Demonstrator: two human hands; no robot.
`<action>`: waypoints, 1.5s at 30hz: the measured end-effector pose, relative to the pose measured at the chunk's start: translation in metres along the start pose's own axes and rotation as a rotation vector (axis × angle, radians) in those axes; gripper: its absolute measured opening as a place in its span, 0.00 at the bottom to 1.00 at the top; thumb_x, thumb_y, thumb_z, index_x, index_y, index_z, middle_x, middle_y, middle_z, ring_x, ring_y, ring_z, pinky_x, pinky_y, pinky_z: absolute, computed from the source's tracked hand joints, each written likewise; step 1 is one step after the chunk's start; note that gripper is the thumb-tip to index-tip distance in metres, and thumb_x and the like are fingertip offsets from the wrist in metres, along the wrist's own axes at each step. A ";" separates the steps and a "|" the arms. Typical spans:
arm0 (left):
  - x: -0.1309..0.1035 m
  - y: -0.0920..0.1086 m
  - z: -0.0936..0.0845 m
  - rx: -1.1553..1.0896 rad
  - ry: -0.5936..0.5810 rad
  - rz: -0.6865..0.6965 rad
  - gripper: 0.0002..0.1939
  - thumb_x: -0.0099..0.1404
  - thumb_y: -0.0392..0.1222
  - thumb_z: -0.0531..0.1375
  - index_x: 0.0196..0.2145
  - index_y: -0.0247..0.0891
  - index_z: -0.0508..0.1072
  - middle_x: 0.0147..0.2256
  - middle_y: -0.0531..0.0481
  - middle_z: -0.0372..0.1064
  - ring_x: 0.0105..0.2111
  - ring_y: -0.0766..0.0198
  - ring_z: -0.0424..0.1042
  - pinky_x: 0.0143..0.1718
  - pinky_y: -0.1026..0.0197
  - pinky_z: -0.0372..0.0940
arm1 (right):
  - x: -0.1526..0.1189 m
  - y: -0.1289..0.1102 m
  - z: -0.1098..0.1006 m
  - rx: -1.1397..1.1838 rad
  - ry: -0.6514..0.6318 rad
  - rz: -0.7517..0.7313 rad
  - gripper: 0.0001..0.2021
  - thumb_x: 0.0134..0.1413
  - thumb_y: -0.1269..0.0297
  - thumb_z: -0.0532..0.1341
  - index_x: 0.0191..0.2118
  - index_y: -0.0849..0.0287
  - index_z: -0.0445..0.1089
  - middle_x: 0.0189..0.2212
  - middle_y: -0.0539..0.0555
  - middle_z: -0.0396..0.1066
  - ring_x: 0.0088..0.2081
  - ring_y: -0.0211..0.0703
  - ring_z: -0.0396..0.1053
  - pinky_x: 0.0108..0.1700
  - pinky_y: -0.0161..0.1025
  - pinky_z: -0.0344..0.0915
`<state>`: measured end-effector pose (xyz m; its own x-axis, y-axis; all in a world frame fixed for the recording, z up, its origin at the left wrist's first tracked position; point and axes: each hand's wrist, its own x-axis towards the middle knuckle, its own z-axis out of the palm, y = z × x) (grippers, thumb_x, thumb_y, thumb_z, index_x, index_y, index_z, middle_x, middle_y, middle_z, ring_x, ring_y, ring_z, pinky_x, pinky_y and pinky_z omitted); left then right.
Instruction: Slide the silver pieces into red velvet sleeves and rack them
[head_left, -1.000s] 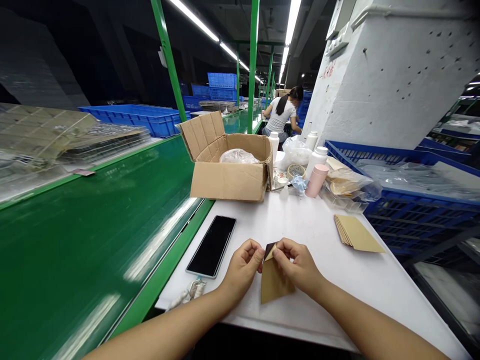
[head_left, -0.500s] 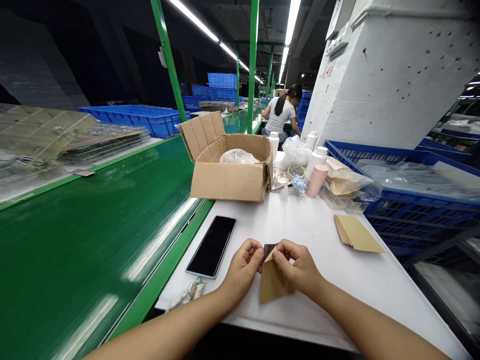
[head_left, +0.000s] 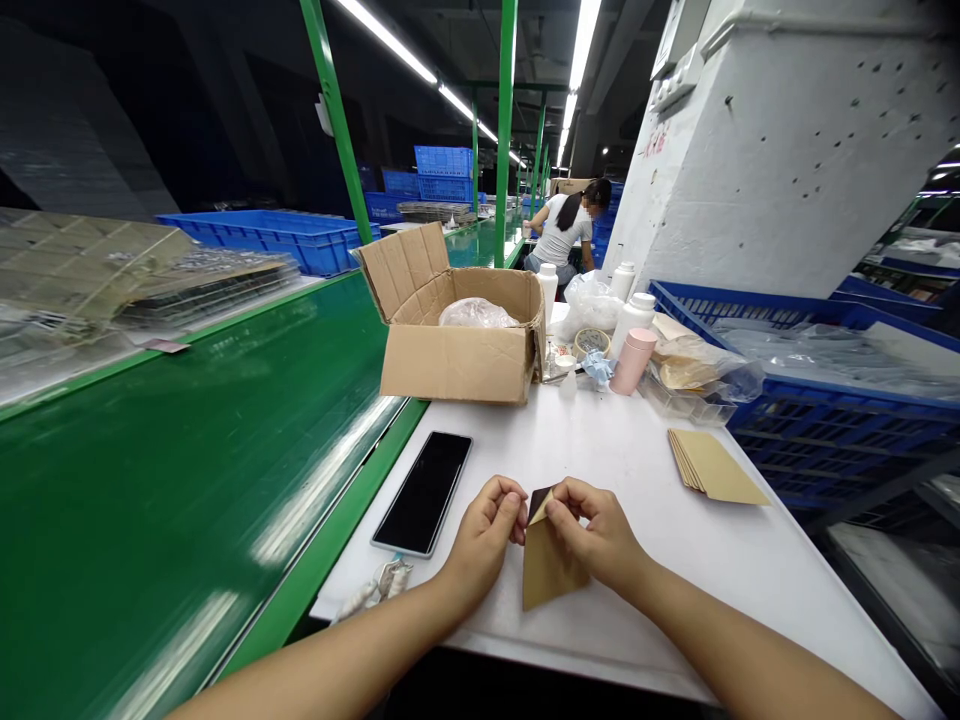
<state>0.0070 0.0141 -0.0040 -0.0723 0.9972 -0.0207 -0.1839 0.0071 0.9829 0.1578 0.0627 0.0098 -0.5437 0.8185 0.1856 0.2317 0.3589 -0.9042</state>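
A tan paper-backed sheet (head_left: 551,570) stands tilted over the white table, its top corner folded back to bare a dark layer (head_left: 538,500). My right hand (head_left: 592,525) pinches the lifted tan corner between thumb and fingers. Just left of the sheet, my left hand (head_left: 491,530) is closed with curled fingers, close to the dark corner with a slight gap; nothing shows in it. To the left lies a black-screened phone (head_left: 424,493). A small stack of similar tan sheets (head_left: 716,467) rests at the right of the table.
A cardboard box (head_left: 457,360) holding a plastic bag stands at the back left. Beside it are white bottles, a tape roll (head_left: 591,343) and a pink cylinder (head_left: 634,361). The green conveyor (head_left: 225,430) runs left; a blue crate (head_left: 780,420) stands right. A person (head_left: 559,232) sits farther back.
My left hand has come slightly away from the sheet's dark corner. The sheet has shifted a little, still in my right hand. The person at the back has leaned right.
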 end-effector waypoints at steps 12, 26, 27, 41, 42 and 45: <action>-0.003 -0.001 -0.003 0.018 -0.009 0.032 0.11 0.54 0.35 0.55 0.37 0.35 0.61 0.30 0.53 0.58 0.30 0.73 0.60 0.31 0.70 0.57 | -0.001 0.004 0.001 0.015 0.006 0.000 0.09 0.55 0.64 0.54 0.27 0.61 0.64 0.21 0.48 0.63 0.23 0.34 0.58 0.25 0.31 0.55; -0.007 -0.002 0.003 0.348 -0.238 0.132 0.20 0.62 0.40 0.51 0.53 0.39 0.62 0.49 0.47 0.64 0.48 0.63 0.65 0.49 0.62 0.60 | -0.001 0.001 0.001 0.074 -0.008 0.001 0.09 0.56 0.63 0.54 0.27 0.61 0.63 0.21 0.48 0.64 0.22 0.33 0.60 0.25 0.31 0.58; -0.007 -0.002 0.003 0.349 -0.240 0.132 0.20 0.63 0.41 0.50 0.53 0.39 0.62 0.49 0.47 0.64 0.47 0.63 0.65 0.50 0.62 0.60 | -0.001 0.001 0.001 0.068 -0.008 -0.001 0.09 0.56 0.63 0.54 0.27 0.61 0.63 0.21 0.48 0.64 0.22 0.33 0.60 0.25 0.31 0.58; -0.008 -0.003 0.002 0.312 -0.220 0.122 0.21 0.64 0.44 0.49 0.54 0.41 0.62 0.51 0.48 0.63 0.49 0.63 0.64 0.52 0.61 0.59 | 0.000 0.001 0.000 0.037 0.008 0.011 0.08 0.54 0.63 0.55 0.29 0.60 0.65 0.22 0.49 0.65 0.24 0.34 0.60 0.26 0.32 0.58; -0.008 -0.003 0.001 0.301 -0.229 0.118 0.21 0.64 0.45 0.49 0.54 0.40 0.62 0.51 0.48 0.63 0.49 0.62 0.64 0.51 0.61 0.59 | 0.001 0.001 0.000 0.031 0.008 0.010 0.08 0.54 0.63 0.55 0.29 0.60 0.65 0.22 0.49 0.65 0.24 0.34 0.61 0.27 0.32 0.59; -0.009 -0.002 0.001 0.276 -0.253 0.110 0.21 0.64 0.45 0.50 0.54 0.38 0.62 0.50 0.47 0.64 0.48 0.62 0.65 0.50 0.61 0.60 | 0.001 0.001 0.000 0.015 0.009 0.008 0.08 0.54 0.63 0.55 0.28 0.60 0.66 0.23 0.49 0.66 0.24 0.35 0.62 0.27 0.32 0.59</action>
<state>0.0087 0.0054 -0.0061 0.1736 0.9797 0.0998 0.0845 -0.1158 0.9897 0.1578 0.0634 0.0090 -0.5348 0.8253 0.1811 0.2237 0.3450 -0.9115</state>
